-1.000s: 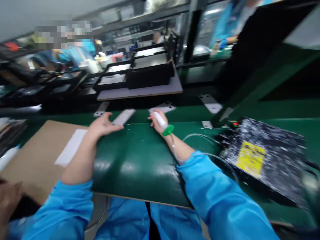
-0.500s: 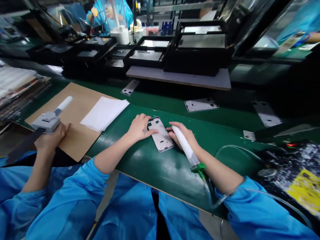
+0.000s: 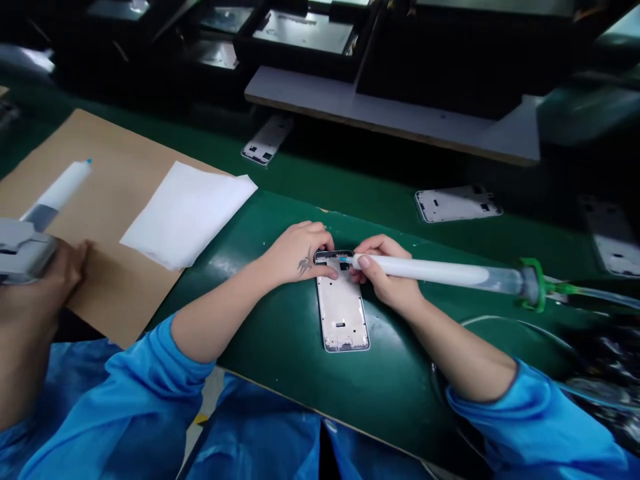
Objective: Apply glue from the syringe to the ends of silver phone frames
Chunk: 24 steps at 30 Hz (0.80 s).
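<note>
The frame (image 3: 343,307) is set flat on the bench (image 3: 280,327), its far end grasped in the fingers of the left hand (image 3: 297,255). The syringe (image 3: 435,271) — pinched by the right hand (image 3: 397,291) — has been swung crosswise, its tip (image 3: 344,260) now brought to that end.

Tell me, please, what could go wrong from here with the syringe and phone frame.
The left hand touches only the upper end of the phone frame, so it might swing. The blue tip of the syringe is close to the left thumb and could touch it. A tug on the tube might jog the syringe.
</note>
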### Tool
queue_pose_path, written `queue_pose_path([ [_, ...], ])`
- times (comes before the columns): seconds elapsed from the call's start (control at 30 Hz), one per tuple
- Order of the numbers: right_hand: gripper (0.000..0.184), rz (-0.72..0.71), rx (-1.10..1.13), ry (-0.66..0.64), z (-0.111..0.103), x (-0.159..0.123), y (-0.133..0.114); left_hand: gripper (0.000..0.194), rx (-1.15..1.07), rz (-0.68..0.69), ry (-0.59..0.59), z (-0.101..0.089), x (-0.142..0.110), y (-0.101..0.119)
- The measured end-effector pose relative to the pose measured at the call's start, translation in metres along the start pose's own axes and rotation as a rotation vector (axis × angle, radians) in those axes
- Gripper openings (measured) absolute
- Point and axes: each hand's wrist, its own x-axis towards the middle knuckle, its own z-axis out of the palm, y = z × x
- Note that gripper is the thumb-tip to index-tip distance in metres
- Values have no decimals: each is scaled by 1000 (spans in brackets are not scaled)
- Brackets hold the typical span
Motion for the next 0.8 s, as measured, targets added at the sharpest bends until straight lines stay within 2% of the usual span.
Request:
queue_pose_path([
  [0.13,28,-17,-189,-17,0,1,-3,53,-18,16,-21,-3,0,-2],
  [0.33,22,-54,-325,12,0,0,-8,49,-40,-14,-34,0,3,-3],
  [0.53,25,4,-328,51,7,2,-8,48,-55,-9,-26,1,6,-4],
  [0.8,24,4,-316,71,8,2,-7,46,-56,-2,-22,1,7,-4],
])
